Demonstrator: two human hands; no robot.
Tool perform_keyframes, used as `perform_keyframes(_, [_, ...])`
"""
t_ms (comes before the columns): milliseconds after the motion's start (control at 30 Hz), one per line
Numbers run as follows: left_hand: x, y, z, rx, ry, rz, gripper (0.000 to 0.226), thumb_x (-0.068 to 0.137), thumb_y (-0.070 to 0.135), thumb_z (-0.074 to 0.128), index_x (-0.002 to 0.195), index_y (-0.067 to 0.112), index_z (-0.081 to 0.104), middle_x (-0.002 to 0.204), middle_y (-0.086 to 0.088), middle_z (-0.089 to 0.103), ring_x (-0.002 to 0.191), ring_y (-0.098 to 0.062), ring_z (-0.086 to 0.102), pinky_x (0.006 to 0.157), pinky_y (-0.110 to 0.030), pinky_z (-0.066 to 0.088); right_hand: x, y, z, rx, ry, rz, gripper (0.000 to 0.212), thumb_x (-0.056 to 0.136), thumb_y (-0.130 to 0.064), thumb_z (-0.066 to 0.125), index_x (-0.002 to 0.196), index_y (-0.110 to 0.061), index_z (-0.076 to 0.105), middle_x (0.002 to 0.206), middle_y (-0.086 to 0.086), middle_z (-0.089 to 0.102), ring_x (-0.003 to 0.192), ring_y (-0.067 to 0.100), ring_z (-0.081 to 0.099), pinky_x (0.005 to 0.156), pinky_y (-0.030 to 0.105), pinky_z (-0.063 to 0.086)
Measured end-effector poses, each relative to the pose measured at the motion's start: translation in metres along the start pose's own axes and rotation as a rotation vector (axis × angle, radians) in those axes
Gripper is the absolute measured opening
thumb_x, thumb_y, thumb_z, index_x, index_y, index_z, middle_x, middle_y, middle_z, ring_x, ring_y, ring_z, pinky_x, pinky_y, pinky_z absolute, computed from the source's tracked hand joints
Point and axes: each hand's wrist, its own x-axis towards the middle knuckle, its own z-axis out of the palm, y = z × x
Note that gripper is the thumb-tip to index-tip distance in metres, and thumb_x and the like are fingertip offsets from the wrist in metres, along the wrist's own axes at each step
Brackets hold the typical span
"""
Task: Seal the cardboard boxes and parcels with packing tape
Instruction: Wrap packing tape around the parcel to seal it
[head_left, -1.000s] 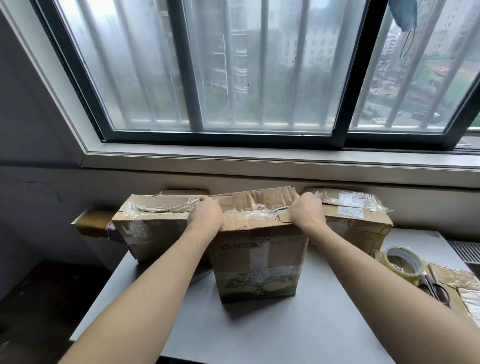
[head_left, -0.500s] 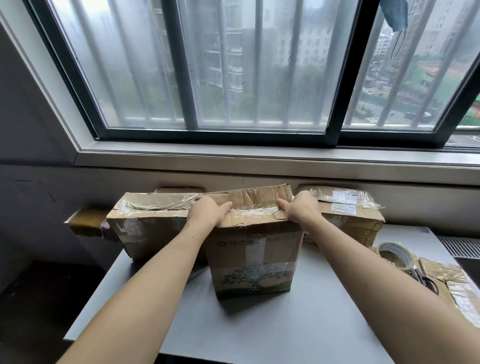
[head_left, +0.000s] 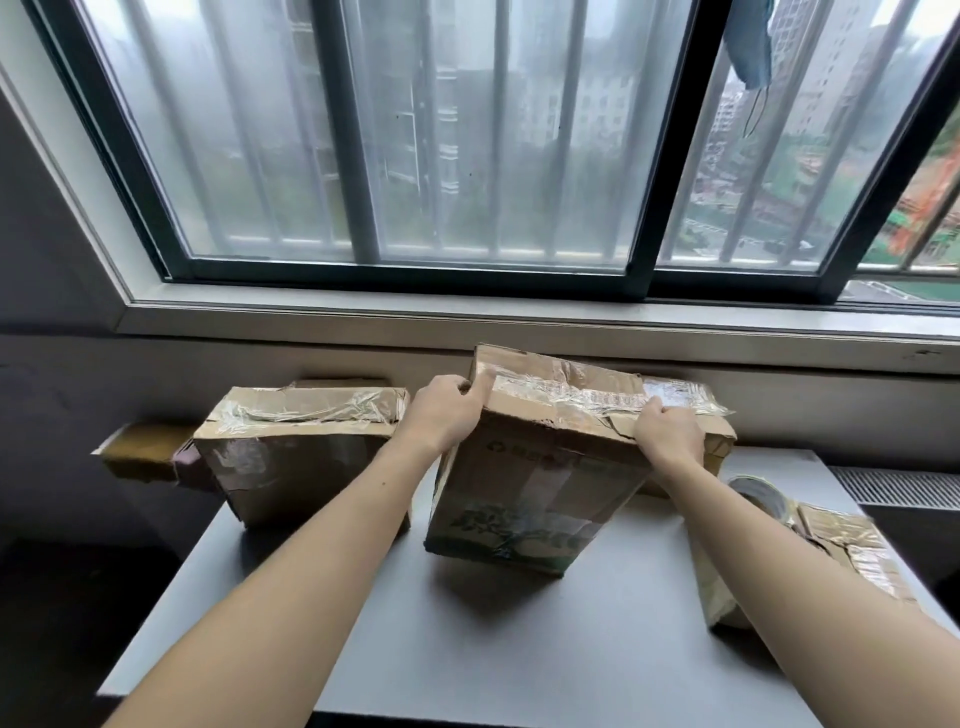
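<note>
Left grip (head_left: 441, 415) and right grip (head_left: 670, 436) each clasp a top corner of the taped box (head_left: 535, 488), held tilted near the far edge of the table (head_left: 467, 649).

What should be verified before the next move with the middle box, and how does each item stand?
1. Grip: left hand grips the top left corner of the middle box, right hand holds its top right edge: ok.
2. Box flat on the table: tilted: not ok.
3. Top seam sealed: clear tape covers it, cardboard torn near the right hand: cannot tell.
4. Tape roll at hand: on the right, partly behind the forearm: ok.
5. Left box stands apart from it: ok.
</note>
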Motion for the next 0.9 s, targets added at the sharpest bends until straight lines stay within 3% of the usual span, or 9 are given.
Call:
perform_keyframes(100, [-0.007,-0.002,0.007,-0.120,-0.261,0.057,0.078,0.079,0.081,0.052,0.128,0.021,0.052,0.115,0.006,0.061,0.112,-0.015,0.056,0.096,-0.032,0.042,-0.001,0.005,-0.006,0.053,-0.035,0.045,0.055,0.106,-0.035,0.035,0.137,0.007,0.049,0.142,0.027,0.051,0.132,0.040,0.045,0.106,0.039,0.036])
perform_keyframes(167, [-0.003,-0.005,0.016,-0.145,-0.272,0.110,0.081,0.077,0.069,0.068,0.140,0.026,0.041,0.131,0.011,0.058,0.121,-0.012,0.054,0.107,-0.031,0.040,0.002,0.009,-0.006,0.108,-0.057,0.056,0.056,0.103,-0.039,0.039,0.135,0.005,0.050,0.136,0.025,0.054,0.124,0.039,0.050,0.102,0.040,0.039])
perform_keyframes(233, [0.006,-0.005,0.021,-0.142,-0.181,0.140,0.068,0.084,0.056,0.070,0.140,0.027,0.043,0.131,0.008,0.059,0.123,-0.014,0.054,0.108,-0.033,0.041,0.003,0.008,-0.007,0.141,-0.070,0.027,0.056,0.101,-0.045,0.039,0.122,0.003,0.057,0.121,0.017,0.057,0.110,0.034,0.051,0.093,0.038,0.039])
perform_keyframes(333, [0.020,0.000,0.018,-0.199,-0.077,0.124,0.066,0.086,0.059,0.066,0.140,0.026,0.046,0.129,0.006,0.061,0.118,-0.015,0.055,0.104,-0.034,0.044,0.004,-0.004,-0.010,0.218,-0.092,-0.050,0.064,0.103,-0.059,0.030,0.097,-0.002,0.060,0.103,0.014,0.052,0.096,0.028,0.046,0.082,0.034,0.031])
perform_keyframes(400, [0.029,0.003,0.013,-0.246,-0.039,0.111,0.060,0.087,0.059,0.064,0.135,0.026,0.051,0.121,0.008,0.063,0.111,-0.014,0.058,0.094,-0.029,0.048,0.005,-0.014,-0.010,0.305,-0.100,-0.107,0.078,0.100,-0.066,0.028,0.095,0.003,0.064,0.097,0.016,0.057,0.089,0.026,0.048,0.078,0.036,0.032])
perform_keyframes(467, [0.041,0.007,0.007,-0.296,-0.016,0.102,0.057,0.086,0.060,0.063,0.131,0.026,0.055,0.113,0.011,0.065,0.105,-0.011,0.062,0.083,-0.024,0.053,0.010,-0.021,-0.004,0.385,-0.113,-0.173,0.070,0.096,-0.072,0.031,0.093,-0.011,0.065,0.093,0.008,0.058,0.089,0.023,0.050,0.076,0.037,0.035])
perform_keyframes(600, [0.067,0.018,-0.003,-0.331,0.040,0.090,0.061,0.084,0.068,0.059,0.129,0.026,0.055,0.116,0.007,0.066,0.108,-0.014,0.063,0.092,-0.035,0.056,0.027,-0.041,0.017,0.456,-0.161,-0.247,0.090,0.079,-0.089,0.042,0.134,-0.019,0.056,0.129,0.001,0.061,0.122,0.021,0.054,0.107,0.044,0.042])
perform_keyframes(733, [0.089,0.027,-0.015,-0.292,0.129,0.015,0.062,0.084,0.071,0.056,0.123,0.023,0.058,0.111,0.007,0.066,0.106,-0.014,0.062,0.097,-0.038,0.053,0.049,-0.063,0.038,0.443,-0.177,-0.313,0.092,0.071,-0.094,0.046,0.135,-0.029,0.055,0.129,-0.001,0.062,0.124,0.025,0.052,0.110,0.050,0.040])
perform_keyframes(900, [0.113,0.021,-0.029,-0.353,0.155,-0.073,0.090,0.069,0.089,0.054,0.130,0.023,0.054,0.122,0.006,0.065,0.114,-0.016,0.060,0.102,-0.040,0.048,0.070,-0.086,0.061,0.470,-0.282,-0.336,0.096,0.077,-0.085,0.051,0.151,-0.024,0.040,0.148,0.003,0.048,0.139,0.024,0.038,0.116,0.044,0.031])
